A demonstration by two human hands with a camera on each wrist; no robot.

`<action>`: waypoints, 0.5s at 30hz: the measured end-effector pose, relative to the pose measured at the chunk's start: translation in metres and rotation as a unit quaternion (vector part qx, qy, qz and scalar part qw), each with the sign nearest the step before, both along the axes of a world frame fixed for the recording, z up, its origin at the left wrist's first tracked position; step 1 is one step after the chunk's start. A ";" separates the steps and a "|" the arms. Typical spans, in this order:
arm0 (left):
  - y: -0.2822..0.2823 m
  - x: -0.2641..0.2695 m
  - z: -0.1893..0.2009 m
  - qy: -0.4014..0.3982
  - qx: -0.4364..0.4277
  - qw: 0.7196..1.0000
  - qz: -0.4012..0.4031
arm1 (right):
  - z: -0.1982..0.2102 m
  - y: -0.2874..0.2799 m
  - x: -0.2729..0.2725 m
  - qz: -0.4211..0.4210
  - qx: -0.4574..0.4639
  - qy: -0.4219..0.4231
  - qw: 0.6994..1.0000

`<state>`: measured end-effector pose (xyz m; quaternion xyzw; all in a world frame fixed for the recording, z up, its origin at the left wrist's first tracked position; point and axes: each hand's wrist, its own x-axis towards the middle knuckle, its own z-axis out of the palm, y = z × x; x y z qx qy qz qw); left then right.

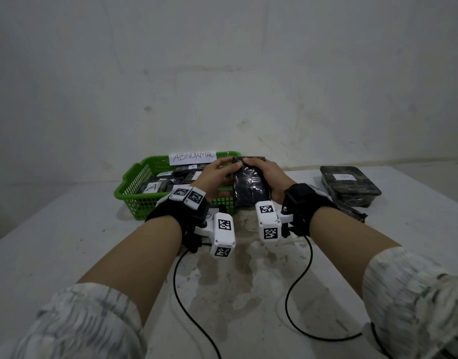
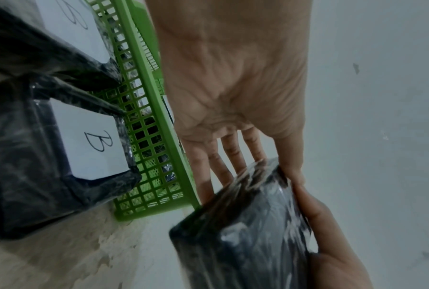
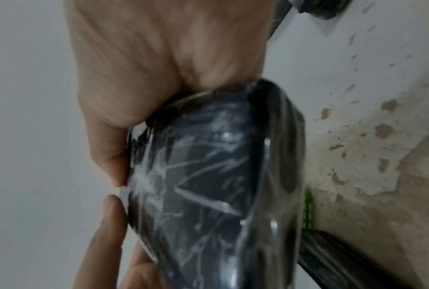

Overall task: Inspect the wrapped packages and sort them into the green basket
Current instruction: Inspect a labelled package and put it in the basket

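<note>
A white table (image 1: 67,242) with brownish stains at its middle carries a green basket (image 1: 134,200) at its far edge, against the wall. To the right, well apart from the basket, a dark wrapped package (image 1: 352,187) with a white label lies flat. Two black cables (image 1: 290,301) trail across the near surface.

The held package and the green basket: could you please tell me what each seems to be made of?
Held package: a dark item under clear, glossy plastic film, judging by the wrinkles and bright glints; what lies inside is unclear. Green basket: apparently rigid moulded plastic, with an even colour, a square lattice wall and a smooth rim.
</note>
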<state>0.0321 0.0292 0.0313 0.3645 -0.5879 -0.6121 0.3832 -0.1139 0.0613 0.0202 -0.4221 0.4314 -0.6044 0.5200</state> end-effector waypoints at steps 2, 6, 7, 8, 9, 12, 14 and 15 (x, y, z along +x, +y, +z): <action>0.000 0.000 0.001 -0.001 0.002 1.000 -0.007 | 0.000 -0.001 0.000 -0.003 -0.003 -0.002 1.000; 0.000 -0.002 -0.001 0.009 -0.044 0.999 0.026 | 0.000 -0.002 -0.002 0.015 -0.012 -0.003 1.000; 0.000 -0.003 -0.001 0.020 -0.051 0.998 0.037 | -0.001 -0.002 -0.003 0.020 -0.013 0.001 1.000; 0.000 -0.002 -0.002 0.031 -0.054 0.997 0.046 | -0.002 -0.002 -0.004 0.022 -0.013 0.003 1.000; -0.001 -0.001 -0.004 0.040 -0.051 0.997 0.047 | -0.003 -0.002 -0.006 0.015 -0.015 0.009 1.000; 0.000 0.002 -0.006 0.039 -0.030 0.999 0.012 | -0.009 -0.004 -0.010 -0.021 -0.011 0.035 0.999; 0.000 0.003 -0.009 0.036 -0.029 0.999 -0.003 | -0.011 -0.005 -0.010 -0.032 -0.012 0.032 0.999; -0.001 0.003 -0.009 0.039 -0.034 0.999 -0.002 | -0.011 -0.005 -0.009 -0.033 -0.014 0.026 0.999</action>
